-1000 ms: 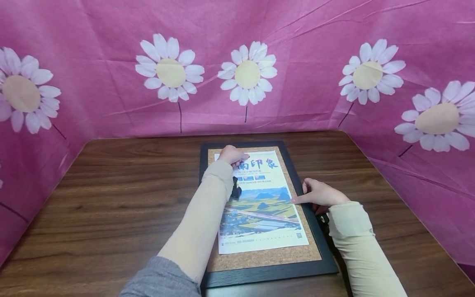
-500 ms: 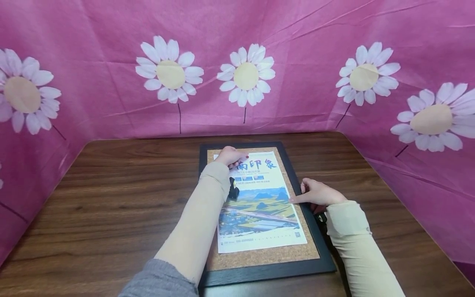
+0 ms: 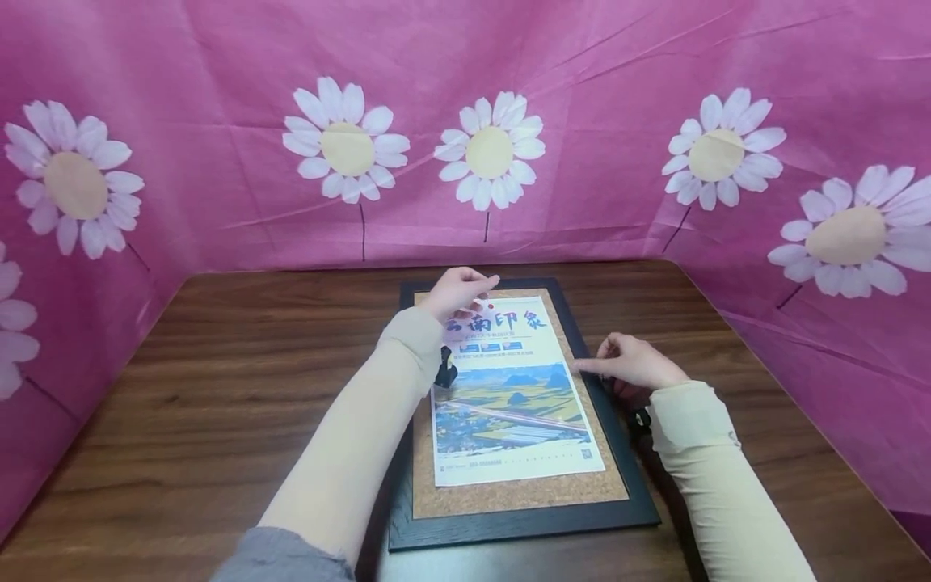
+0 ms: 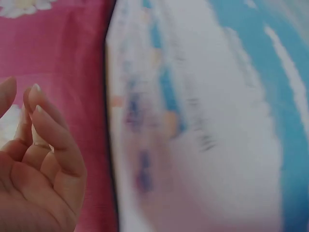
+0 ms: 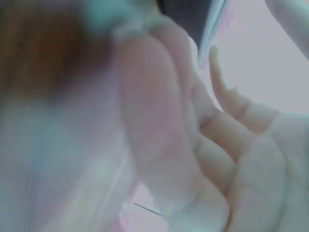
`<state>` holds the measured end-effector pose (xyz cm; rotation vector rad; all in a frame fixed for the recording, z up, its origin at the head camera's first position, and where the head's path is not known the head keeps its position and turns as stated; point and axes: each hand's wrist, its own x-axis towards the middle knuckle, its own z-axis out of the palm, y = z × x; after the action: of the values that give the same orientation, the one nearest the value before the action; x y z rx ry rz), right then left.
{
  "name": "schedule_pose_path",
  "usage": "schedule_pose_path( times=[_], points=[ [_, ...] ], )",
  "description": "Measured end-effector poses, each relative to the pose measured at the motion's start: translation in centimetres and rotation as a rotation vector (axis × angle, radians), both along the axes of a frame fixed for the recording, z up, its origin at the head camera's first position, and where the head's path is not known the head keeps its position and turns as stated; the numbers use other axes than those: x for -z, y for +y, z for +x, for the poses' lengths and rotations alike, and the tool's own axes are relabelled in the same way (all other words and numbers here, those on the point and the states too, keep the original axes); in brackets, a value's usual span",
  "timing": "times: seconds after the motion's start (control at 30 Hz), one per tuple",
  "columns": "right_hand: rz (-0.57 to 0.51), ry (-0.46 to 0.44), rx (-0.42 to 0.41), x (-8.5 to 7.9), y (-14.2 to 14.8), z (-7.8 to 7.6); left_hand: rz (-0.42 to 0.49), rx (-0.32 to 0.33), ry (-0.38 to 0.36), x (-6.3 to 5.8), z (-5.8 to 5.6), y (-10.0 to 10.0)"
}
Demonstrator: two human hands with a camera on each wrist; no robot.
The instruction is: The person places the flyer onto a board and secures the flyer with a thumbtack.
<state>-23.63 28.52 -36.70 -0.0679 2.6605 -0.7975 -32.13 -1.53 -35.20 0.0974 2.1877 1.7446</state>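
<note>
A printed poster with blue Chinese characters and a landscape picture lies on a cork board in a black frame. A small red pushpin shows near the poster's top edge. Just over it hovers my left hand, fingers loosely bent and nothing between them; the left wrist view shows the hand in front of pink cloth. My right hand is at the frame's right side, its thumb pointing toward the poster's right edge. In the right wrist view, that hand's fingers are blurred.
The board rests on a brown wooden table. Pink cloth printed with daisies hangs around the back and sides. A black wrist camera on the left arm overlaps the poster's left edge.
My left hand has risen off the poster's top, uncovering the red pushpin and more of the characters. My right hand has shifted slightly away up the frame's side, and its thumb has lifted.
</note>
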Motion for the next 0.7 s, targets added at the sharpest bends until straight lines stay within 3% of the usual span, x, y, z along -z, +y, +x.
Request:
schedule_pose_path(
  times=[0.2,0.37,0.43,0.57,0.7],
  points=[
    [-0.139,0.15,0.028,-2.8,-0.2,-1.5,-0.049,-0.039,0.147,-3.2,1.0,-2.7],
    [-0.184,0.32,0.034,-5.8,-1.2,-2.5,-0.059,-0.002,0.242,-5.9,2.4,-5.9],
    [-0.188,0.389,0.046,-6.8,-1.7,-2.8,-0.105,0.007,0.308,-6.6,3.1,-7.2],
    [-0.173,0.523,0.063,-8.1,-2.5,-2.9,-0.359,-0.048,0.489,-7.5,4.8,-9.9],
    [-0.09,0.623,0.072,-8.5,-2.8,-2.4,-0.671,-0.127,0.634,-7.2,6.8,-12.0]
  ],
)
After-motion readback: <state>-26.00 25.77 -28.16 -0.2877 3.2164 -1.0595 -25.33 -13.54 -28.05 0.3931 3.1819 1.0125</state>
